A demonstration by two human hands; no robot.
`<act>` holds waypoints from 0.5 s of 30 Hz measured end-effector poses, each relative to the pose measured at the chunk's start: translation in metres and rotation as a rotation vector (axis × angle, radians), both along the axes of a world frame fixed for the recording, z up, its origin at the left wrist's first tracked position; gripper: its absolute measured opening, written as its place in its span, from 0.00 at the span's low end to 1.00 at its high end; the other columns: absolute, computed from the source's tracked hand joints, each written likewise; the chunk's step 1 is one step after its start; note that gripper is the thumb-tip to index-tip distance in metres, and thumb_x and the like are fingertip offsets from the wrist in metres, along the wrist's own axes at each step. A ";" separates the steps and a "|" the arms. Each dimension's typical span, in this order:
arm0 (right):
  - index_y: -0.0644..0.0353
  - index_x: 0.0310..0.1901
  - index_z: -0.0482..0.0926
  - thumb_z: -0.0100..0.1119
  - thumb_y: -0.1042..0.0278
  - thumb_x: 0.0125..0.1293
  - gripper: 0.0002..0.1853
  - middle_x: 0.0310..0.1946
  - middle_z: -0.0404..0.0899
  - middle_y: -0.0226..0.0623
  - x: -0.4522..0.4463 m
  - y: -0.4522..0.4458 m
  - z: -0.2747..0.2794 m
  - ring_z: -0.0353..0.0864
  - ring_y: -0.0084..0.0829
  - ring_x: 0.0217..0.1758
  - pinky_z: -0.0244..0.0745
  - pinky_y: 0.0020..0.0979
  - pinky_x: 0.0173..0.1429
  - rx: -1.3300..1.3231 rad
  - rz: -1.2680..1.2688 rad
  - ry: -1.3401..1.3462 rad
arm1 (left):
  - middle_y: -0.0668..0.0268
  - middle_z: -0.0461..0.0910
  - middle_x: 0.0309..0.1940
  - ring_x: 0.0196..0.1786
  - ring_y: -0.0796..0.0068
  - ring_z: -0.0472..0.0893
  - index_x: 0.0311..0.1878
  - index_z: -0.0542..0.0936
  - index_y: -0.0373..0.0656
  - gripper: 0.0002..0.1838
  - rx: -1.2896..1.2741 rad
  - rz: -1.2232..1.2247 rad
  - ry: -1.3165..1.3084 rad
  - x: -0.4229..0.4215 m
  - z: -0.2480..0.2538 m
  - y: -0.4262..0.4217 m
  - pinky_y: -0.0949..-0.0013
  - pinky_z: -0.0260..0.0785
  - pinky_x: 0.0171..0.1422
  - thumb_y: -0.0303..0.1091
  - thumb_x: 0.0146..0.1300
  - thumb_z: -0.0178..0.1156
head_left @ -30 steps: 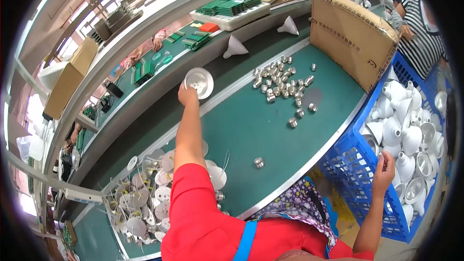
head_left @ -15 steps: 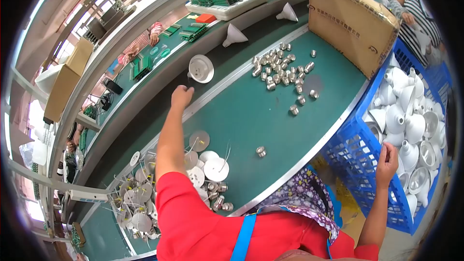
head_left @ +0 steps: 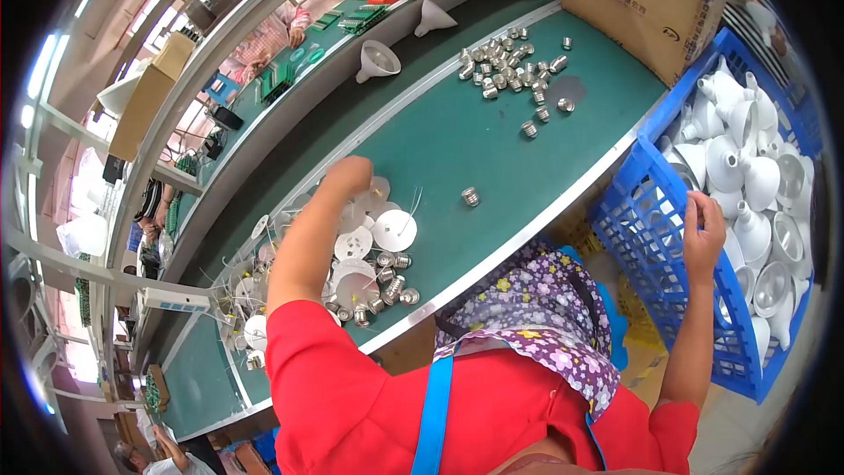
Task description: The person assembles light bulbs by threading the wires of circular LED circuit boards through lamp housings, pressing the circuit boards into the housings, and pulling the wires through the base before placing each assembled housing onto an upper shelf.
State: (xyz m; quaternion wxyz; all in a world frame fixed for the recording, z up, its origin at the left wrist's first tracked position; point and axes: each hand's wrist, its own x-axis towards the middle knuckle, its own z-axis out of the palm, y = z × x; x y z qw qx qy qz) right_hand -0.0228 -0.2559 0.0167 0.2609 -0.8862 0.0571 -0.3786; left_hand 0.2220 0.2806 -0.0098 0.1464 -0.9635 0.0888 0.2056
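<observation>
Left hand (head_left: 353, 176), its hidden grip impossible to tell, is beside white discs (head_left: 395, 230) on the table (head_left: 527, 189), likely light, stiff, best held by rims; right hand (head_left: 705, 237) hangs loosely spread.

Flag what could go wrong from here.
Thin white wires on the round white discs might snag the bare left hand beside them.
Silver threaded metal caps near the front edge of the green bench could get knocked off.
White cone-shaped shells heaped in the blue plastic basket could scuff each other.

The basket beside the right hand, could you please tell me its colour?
The basket is blue, best seen in the head view.
</observation>
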 end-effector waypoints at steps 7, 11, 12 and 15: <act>0.61 0.35 0.77 0.57 0.76 0.59 0.03 0.28 0.75 0.35 -0.007 0.010 0.004 0.71 0.33 0.32 0.67 0.30 0.39 -0.085 0.058 -0.066 | 0.63 0.82 0.42 0.45 0.59 0.81 0.40 0.83 0.48 0.14 0.267 0.013 0.206 0.002 0.000 -0.033 0.62 0.74 0.44 0.38 0.49 0.59; 0.61 0.35 0.78 0.58 0.77 0.58 0.03 0.29 0.76 0.37 -0.014 0.007 0.005 0.71 0.35 0.33 0.67 0.30 0.40 -0.051 0.077 -0.034 | 0.55 0.81 0.37 0.44 0.58 0.81 0.37 0.82 0.44 0.12 0.154 0.162 0.110 -0.006 -0.005 -0.026 0.62 0.74 0.45 0.36 0.50 0.56; 0.61 0.34 0.77 0.58 0.77 0.57 0.03 0.28 0.76 0.37 -0.014 0.008 0.006 0.71 0.36 0.33 0.67 0.31 0.40 -0.024 0.080 -0.032 | 0.53 0.81 0.35 0.43 0.58 0.81 0.37 0.81 0.43 0.12 0.131 0.134 0.052 -0.008 0.010 -0.034 0.62 0.74 0.44 0.35 0.52 0.55; 0.62 0.35 0.77 0.57 0.75 0.61 0.02 0.29 0.75 0.32 -0.015 0.025 0.009 0.73 0.25 0.31 0.69 0.25 0.37 0.227 0.091 -0.030 | 0.50 0.80 0.33 0.41 0.56 0.81 0.37 0.79 0.40 0.11 -0.104 0.082 -0.084 -0.012 0.048 -0.064 0.61 0.73 0.44 0.31 0.56 0.51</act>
